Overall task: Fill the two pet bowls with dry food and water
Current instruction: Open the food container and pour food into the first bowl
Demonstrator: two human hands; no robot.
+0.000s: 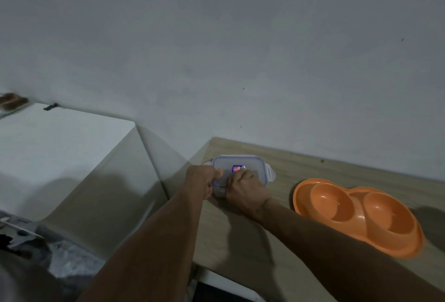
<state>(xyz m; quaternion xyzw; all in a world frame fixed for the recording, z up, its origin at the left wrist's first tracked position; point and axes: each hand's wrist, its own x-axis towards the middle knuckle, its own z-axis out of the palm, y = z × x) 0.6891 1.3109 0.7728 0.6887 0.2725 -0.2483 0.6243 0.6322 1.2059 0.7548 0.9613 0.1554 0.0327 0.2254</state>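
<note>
A clear plastic container [250,165] with a blue-rimmed snap lid and a small blue and red label sits near the left end of a wooden table [277,234]. My left hand [201,180] grips its near left edge with curled fingers. My right hand [243,191] grips the near side of the lid, fingers curled over it. The side flaps of the lid stick out. What is inside the container cannot be made out. To the right lies an orange double pet bowl [356,215] with both round hollows empty.
A grey wall [240,49] runs behind the table. A white appliance or cabinet [60,157] stands to the left, with a gap between it and the table. Dark clutter lies at the lower left.
</note>
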